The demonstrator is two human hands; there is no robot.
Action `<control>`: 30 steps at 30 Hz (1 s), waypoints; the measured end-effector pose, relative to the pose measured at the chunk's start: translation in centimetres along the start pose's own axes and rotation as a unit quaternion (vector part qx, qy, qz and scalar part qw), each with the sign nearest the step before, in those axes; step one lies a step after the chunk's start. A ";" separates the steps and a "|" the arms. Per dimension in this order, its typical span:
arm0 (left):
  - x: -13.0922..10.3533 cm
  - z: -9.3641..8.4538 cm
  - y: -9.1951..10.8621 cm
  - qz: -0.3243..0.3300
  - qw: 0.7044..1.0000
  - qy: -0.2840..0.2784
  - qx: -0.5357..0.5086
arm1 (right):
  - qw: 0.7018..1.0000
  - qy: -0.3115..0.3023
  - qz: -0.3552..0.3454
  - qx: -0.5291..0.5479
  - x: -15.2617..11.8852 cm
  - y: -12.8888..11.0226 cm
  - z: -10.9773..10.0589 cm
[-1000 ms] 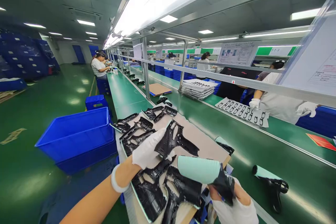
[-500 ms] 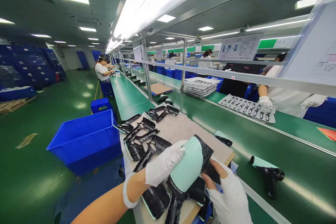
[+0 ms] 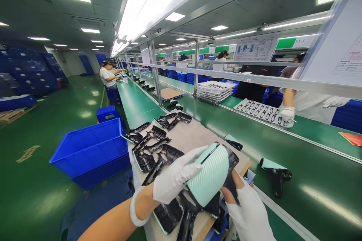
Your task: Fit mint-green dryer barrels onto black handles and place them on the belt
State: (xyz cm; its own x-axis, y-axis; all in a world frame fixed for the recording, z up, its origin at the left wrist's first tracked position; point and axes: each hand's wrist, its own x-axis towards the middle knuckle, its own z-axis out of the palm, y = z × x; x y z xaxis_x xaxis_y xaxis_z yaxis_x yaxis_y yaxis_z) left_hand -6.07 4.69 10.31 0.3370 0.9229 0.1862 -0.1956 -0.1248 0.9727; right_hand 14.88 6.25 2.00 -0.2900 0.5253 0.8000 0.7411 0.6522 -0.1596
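Note:
My left hand [image 3: 177,177], in a white glove, grips the left side of a mint-green and black hair dryer shell [image 3: 210,177] with a ribbed face. At its black right side, my right hand [image 3: 247,205] holds it with bare thumb and fingertip showing out of the glove. A dark slot runs along the shell's upper left edge. Beneath and beside it, several black hair dryer half-shells [image 3: 172,152] lie with their hollow insides up on a cardboard-covered surface [image 3: 195,135].
To the right runs a green conveyor belt [image 3: 319,180] carrying hair dryers [image 3: 275,175]. Blue bins [image 3: 90,147] stand at the left. A metal rail [image 3: 226,75] crosses ahead. Across the belt, a co-worker's gloved hand [image 3: 287,114] is over a sheet of black ring-shaped parts [image 3: 256,111].
The shell has turned in my hands, showing more of its ribbed face and the dark slot. Hair dryers on the belt have moved away and to the left. The co-worker's hand has shifted slightly.

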 end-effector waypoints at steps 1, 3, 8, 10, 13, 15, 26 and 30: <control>-0.1 0.0 -0.1 -0.004 1.000 0.002 -0.002 | 1.000 -0.006 -0.011 0.004 -0.1 0.1 0.0; -0.3 -0.1 -0.3 -0.013 1.000 0.004 -0.001 | 0.999 -0.011 -0.030 0.009 -0.2 0.3 -0.1; -0.7 -0.4 -0.9 -0.003 1.000 -0.006 -0.003 | 1.000 -0.005 -0.013 -0.005 0.0 0.2 -0.1; -0.8 -0.6 -1.1 -0.003 1.000 -0.008 -0.006 | 1.000 -0.010 -0.002 -0.007 0.0 0.0 0.0; -0.9 -0.9 -1.4 -0.013 1.000 -0.008 -0.007 | 1.000 -0.019 0.000 -0.005 -0.1 0.1 0.1; -0.9 -1.0 -1.5 -0.013 1.000 -0.007 -0.009 | 1.000 -0.026 0.002 0.003 -0.1 0.1 0.1; -1.7 -1.3 -1.4 0.033 0.995 -0.060 0.073 | 0.979 -0.106 0.076 0.155 -0.3 0.1 0.2; -1.9 -1.1 -0.4 0.161 0.940 -0.047 0.298 | 0.892 -0.226 0.211 0.329 -1.4 -0.1 0.1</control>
State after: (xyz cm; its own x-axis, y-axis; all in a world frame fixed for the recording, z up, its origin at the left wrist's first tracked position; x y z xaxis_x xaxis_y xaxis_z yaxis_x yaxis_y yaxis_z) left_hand -7.63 3.37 9.45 0.4347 0.7693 0.4682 0.2394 -0.5999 0.7634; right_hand 15.15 5.45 0.84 -0.3937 0.8703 0.2959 0.3704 0.4448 -0.8154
